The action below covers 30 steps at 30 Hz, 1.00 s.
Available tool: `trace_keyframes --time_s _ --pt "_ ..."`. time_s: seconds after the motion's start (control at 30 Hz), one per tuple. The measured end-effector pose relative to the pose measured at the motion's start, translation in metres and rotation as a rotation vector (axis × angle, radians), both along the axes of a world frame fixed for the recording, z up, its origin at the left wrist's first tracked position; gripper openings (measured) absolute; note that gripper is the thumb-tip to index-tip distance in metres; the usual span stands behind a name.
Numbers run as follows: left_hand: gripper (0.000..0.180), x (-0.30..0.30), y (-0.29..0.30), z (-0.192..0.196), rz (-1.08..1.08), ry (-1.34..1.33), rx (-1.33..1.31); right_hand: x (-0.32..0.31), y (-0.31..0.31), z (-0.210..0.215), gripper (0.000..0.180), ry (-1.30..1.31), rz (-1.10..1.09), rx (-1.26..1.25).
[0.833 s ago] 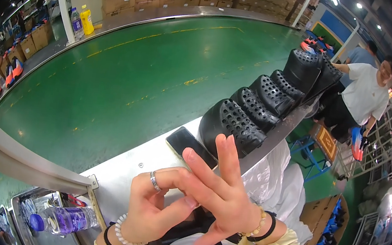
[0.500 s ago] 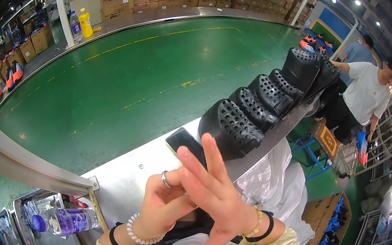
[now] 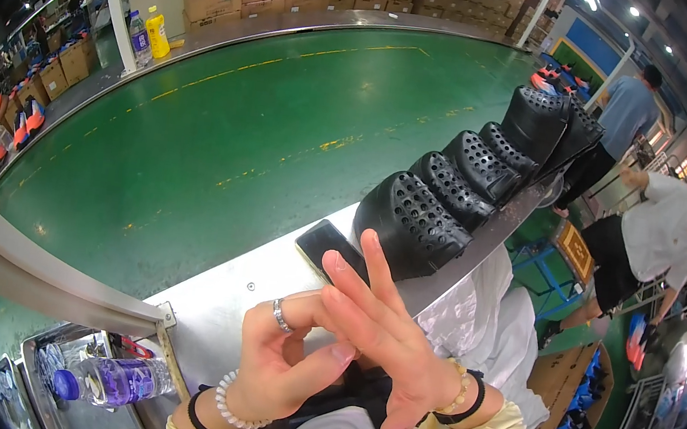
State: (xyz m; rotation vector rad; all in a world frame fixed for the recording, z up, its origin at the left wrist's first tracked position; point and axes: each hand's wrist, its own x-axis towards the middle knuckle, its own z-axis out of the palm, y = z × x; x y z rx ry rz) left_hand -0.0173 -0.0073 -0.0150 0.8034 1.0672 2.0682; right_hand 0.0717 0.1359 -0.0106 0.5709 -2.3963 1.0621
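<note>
While both hands meet at lower centre, five black perforated clogs (image 3: 414, 223) line the ledge.
Left hand (image 3: 277, 369) curled and right hand (image 3: 384, 339) splayed, both holding nothing; the row runs toward upper right.

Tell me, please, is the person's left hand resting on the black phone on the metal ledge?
No, the left hand is pressed against the right hand in front of the body, and the black phone lies untouched beyond the fingers.
</note>
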Motion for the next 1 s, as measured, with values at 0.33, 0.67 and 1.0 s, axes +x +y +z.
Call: trace_keyframes --time_s 0.33,0.67,1.0 --pt "0.011 0.003 0.004 0.005 0.114 0.133 0.063 0.008 -0.001 0.005 0.094 0.144 -0.222 0.233" --pt "0.016 0.001 0.005 -0.003 0.011 0.000 -0.031 0.011 0.001 0.004 0.090 0.122 -0.327 0.372" --pt "0.019 0.005 0.012 -0.018 -0.050 -0.070 0.127 0.001 0.005 -0.002 0.107 0.080 0.011 -0.037"
